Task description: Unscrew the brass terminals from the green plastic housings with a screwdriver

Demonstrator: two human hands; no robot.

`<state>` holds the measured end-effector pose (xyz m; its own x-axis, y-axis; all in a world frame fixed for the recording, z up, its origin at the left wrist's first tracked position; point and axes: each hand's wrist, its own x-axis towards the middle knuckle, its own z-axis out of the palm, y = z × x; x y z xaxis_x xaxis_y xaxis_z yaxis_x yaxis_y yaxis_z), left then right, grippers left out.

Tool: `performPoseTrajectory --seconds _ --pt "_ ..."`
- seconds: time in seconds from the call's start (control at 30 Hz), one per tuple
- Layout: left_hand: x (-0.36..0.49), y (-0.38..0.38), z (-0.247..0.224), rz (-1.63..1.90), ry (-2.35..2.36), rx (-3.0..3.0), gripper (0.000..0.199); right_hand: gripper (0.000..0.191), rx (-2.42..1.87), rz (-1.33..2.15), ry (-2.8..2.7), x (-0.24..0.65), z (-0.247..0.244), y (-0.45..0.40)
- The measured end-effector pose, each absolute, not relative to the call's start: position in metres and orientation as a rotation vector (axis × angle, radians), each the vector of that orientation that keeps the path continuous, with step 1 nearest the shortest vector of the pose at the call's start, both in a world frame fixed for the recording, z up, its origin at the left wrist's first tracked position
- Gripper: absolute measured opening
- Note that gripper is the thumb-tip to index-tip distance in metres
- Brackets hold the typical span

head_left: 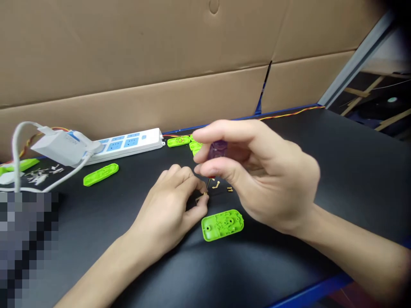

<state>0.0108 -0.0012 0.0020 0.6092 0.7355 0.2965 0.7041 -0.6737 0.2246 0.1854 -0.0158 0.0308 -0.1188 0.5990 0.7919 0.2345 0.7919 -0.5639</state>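
A person's bare hands work over a black table (353,171), a screwdriver (218,149) upright between them at a slight tilt. The right hand (276,175) grips its dark purple handle between thumb and curled fingers, the shaft pointing down to the left hand (170,201). The left hand, wrist toward the near left, is pinched narrow on a small brass part (205,194), held between thumb and forefinger at the screwdriver's tip. How the tip meets the part is too small to tell.

Just right of the pinch, a bent brass strip (216,185) and brass pins (230,189) lie on the table. Nearer, between the two forearms, sits a green shell (222,225), its molded inside facing up, apart from both hands.

At far left, a white power strip (128,144) with blue sockets runs along the table, a white adapter (59,147) and a looping white cable (16,158) at its left end. A long green piece (101,174) rests in front of it; small silvery bits (38,175) lie farther left. Beyond the hands, several green cases (179,141) cluster right of the strip, partly hidden by the right hand's fingers, before a cardboard wall (192,51).
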Motion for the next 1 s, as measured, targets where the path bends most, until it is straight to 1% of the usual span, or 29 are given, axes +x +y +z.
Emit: performPoseTrajectory --seconds 0.07,0.13,0.17,0.33,0.47,0.57,0.67,0.73,0.8,0.83,0.87,0.9,0.97,1.0 --pt "0.011 -0.001 0.001 0.549 1.221 2.747 0.011 0.016 -0.648 0.293 -1.679 0.185 0.032 -0.017" --pt "0.011 -0.001 0.001 0.530 1.218 2.754 0.011 0.016 -0.722 0.320 -1.708 0.186 0.033 -0.017" --pt "0.011 -0.001 0.002 0.520 1.218 2.757 0.012 0.014 -0.666 0.289 -1.663 0.186 0.033 -0.017" --pt "0.010 -0.001 0.002 0.535 1.211 2.764 0.014 0.013 -0.666 0.167 -1.646 0.187 0.033 -0.015" --pt "0.011 -0.002 0.002 0.514 1.217 2.759 0.013 0.011 -0.713 0.155 -1.657 0.185 0.034 -0.019" --pt "0.012 -0.002 0.004 0.494 1.248 2.737 0.012 0.014 -0.705 0.150 -1.646 0.185 0.037 -0.023" --pt "0.011 -0.002 0.006 0.481 1.297 2.685 0.014 0.019 -0.657 0.178 -1.809 0.189 0.040 -0.022" --pt "0.012 -0.005 0.007 0.511 1.314 2.657 0.012 0.018 -0.629 0.159 -1.825 0.195 0.041 -0.017" --pt "0.014 -0.009 0.007 0.583 1.286 2.626 0.010 0.023 -0.749 0.166 -1.790 0.202 0.040 -0.010" --pt "0.015 -0.012 0.008 0.621 1.254 2.606 0.008 0.024 -0.786 0.129 -1.750 0.205 0.038 -0.006" --pt "0.018 -0.016 0.008 0.654 1.213 2.582 0.007 0.024 -0.659 0.054 -1.709 0.207 0.035 -0.003" --pt "0.020 -0.019 0.007 0.677 1.172 2.558 0.007 0.020 -0.620 -0.018 -1.629 0.209 0.033 0.001" --pt "0.024 -0.025 0.007 0.709 1.099 2.524 0.008 0.025 -0.658 -0.107 -1.647 0.211 0.029 0.005" --pt "0.026 -0.028 0.006 0.722 1.071 2.518 0.008 0.024 -0.628 -0.169 -1.683 0.211 0.028 0.006"
